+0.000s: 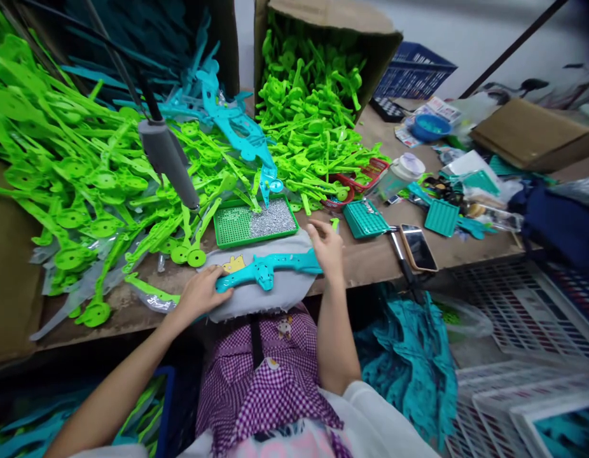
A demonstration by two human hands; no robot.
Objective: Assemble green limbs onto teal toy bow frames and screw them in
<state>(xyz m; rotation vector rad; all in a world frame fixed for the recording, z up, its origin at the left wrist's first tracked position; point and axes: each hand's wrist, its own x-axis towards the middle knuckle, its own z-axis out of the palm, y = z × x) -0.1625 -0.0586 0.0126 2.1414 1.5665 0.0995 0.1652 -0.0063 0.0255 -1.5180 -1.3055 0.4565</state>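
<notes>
A long turquoise plastic part (264,272) with a raised middle lies across a grey cloth (294,289) at the table's front edge. My left hand (206,291) grips its left end, thumb and fingers on either side. Over the part's right end is my right hand (327,248), its fingers bent together beside the tray; what they hold, if anything, is hidden. Just behind the cloth sits a green tray (230,243) with small silvery screws (275,219) heaped in its right half. A grey power screwdriver (168,156) hangs tip down above the left side.
Bright green plastic parts (103,178) pile up on the left and spill from a cardboard box (380,57). Turquoise parts (237,127) lie among them. To the right are a red basket (371,173), a jar (404,172), a teal tray (366,219) and a phone (418,247).
</notes>
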